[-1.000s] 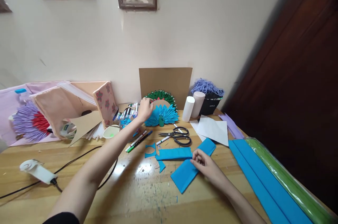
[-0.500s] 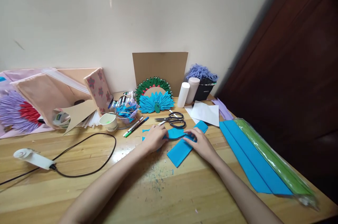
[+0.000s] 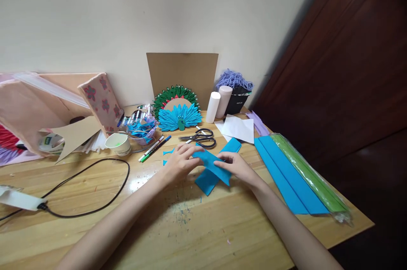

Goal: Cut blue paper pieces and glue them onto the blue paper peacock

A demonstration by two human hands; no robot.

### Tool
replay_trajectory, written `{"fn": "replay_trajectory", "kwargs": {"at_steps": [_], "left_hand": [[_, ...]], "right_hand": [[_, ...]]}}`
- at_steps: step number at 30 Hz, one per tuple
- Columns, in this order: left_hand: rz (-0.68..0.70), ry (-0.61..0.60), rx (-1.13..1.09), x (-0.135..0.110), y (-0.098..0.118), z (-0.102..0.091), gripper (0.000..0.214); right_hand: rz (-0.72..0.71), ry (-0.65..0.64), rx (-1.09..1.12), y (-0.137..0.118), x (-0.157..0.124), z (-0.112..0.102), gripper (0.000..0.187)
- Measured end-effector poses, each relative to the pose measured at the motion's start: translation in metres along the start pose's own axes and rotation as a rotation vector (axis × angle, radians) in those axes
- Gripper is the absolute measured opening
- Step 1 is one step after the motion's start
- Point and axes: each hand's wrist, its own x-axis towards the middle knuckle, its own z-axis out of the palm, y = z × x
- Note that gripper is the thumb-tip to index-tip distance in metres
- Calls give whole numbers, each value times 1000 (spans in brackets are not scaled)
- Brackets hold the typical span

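Observation:
Between both hands is a blue strip of crepe paper (image 3: 211,162), raised off the table and slanting down to the right. My left hand (image 3: 182,160) pinches its upper left end. My right hand (image 3: 238,167) grips the strip's right part, thumb on the near face. Under it a second blue paper strip (image 3: 207,182) lies diagonally on the table. Small blue cut scraps (image 3: 167,152) lie just left of my left hand. Black-handled scissors (image 3: 203,137) rest beyond the hands, blades to the left.
Markers (image 3: 155,149) and a paper cup (image 3: 118,143) are at the left, near a white corded tool (image 3: 20,199). A blue paper peacock (image 3: 179,117) stands at the back. White sheets (image 3: 238,128), folded blue paper (image 3: 288,176) and a wrapped green roll (image 3: 310,176) lie right.
The blue strip has been lifted and tilted, its right end now hanging over the lower strip. My right hand has shifted onto it. The view has turned slightly right.

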Motion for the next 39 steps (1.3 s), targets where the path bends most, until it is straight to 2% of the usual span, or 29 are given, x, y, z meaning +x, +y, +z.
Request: {"fn": "replay_trajectory", "kwargs": {"at_steps": [1, 4, 6, 8, 10, 13, 16, 20, 22, 24, 26, 28, 30, 32, 33, 34, 36, 39], "left_hand": [[-124, 37, -57, 1, 3, 3, 13], [-618, 170, -422, 7, 14, 14, 44], [-875, 126, -774, 11, 21, 22, 51], [-1017, 18, -1009, 13, 26, 27, 46], [-1076, -10, -1069, 14, 26, 29, 42], [-1076, 41, -1021, 13, 20, 27, 41], [-1025, 6, -937, 12, 13, 23, 44], [-935, -215, -929, 11, 11, 20, 46], [-910, -279, -910, 10, 10, 21, 44], [-879, -264, -807, 8, 8, 22, 41], [-834, -212, -607, 6, 3, 23, 40], [-800, -170, -399, 4, -3, 22, 39], [-793, -156, -283, 5, -10, 17, 37], [-797, -157, -259, 7, -17, 9, 37], [-800, -156, -262, 8, -20, 5, 37], [-802, -152, -265, 10, -23, -1, 36], [-811, -129, -267, 12, -27, -12, 36], [-830, -70, -268, 14, -31, -27, 39]], "right_hand": [[13, 47, 46, -1, 0, 4, 33], [37, 220, 222, 1, 0, 19, 38], [47, 259, 294, 2, -1, 30, 40], [51, 245, 312, 4, -3, 39, 41], [57, 218, 310, 5, -5, 46, 41], [57, 106, 262, 6, -7, 51, 41], [51, -8, 203, 4, -5, 48, 42], [31, 156, 147, 1, -1, 40, 43], [20, 185, 134, 3, 0, 39, 41], [20, 142, 142, 7, 1, 38, 40], [20, 83, 144, 11, 2, 37, 39], [-19, 91, 97, 14, 8, 32, 34], [-115, 212, -79, 15, 20, 23, 29], [-228, 330, -415, 15, 39, 10, 22], [-263, 310, -613, 15, 51, 5, 23], [-277, 272, -667, 15, 62, 0, 25], [-302, 190, -725, 14, 85, -4, 31], [-313, 119, -774, 11, 107, -3, 28]]}}
